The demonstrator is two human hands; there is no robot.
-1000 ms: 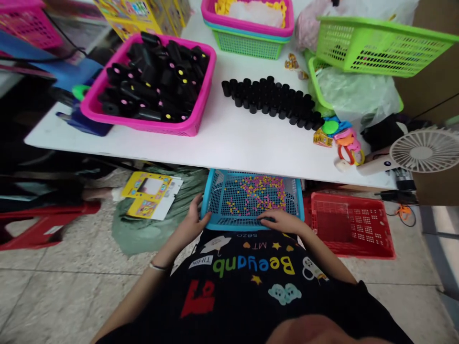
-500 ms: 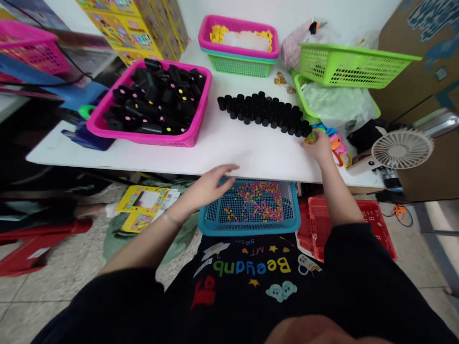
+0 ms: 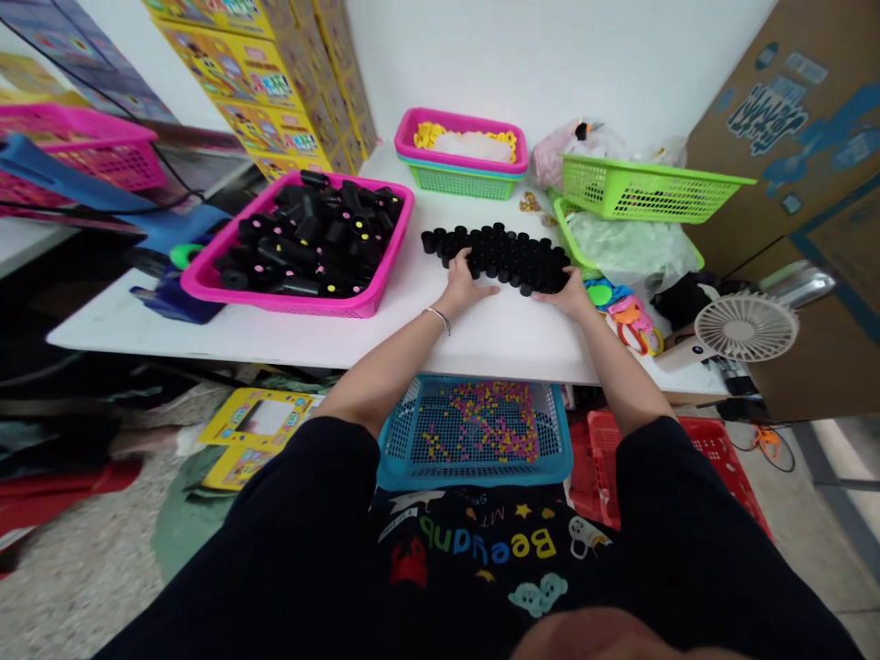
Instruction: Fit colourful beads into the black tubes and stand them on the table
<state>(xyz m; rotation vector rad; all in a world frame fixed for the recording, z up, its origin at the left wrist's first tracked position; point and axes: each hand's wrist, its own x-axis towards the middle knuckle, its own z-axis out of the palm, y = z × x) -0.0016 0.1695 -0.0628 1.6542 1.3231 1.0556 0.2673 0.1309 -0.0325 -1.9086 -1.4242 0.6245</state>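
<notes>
Bracketing a row of black tubes (image 3: 505, 255) on the white table (image 3: 440, 321).
Left hand (image 3: 462, 286) and right hand (image 3: 570, 295) rest spread flat at the row's near ends, fingertips touching, gripping nothing. Tubes look light, rigid, tip-prone; best pressed from both ends.

Both my arms reach forward, bare from the elbows down, with black sleeves covering the upper arms. My left hand (image 3: 463, 286) lies palm down, fingers spread and stretched ahead, thumb pointing inward; a thin bracelet circles that wrist. My right hand (image 3: 567, 295) is out at about the same reach, palm down too, fingers curled slightly forward. The two hands sit near each other, apart, wrists roughly level and forearms angling inward.
</notes>
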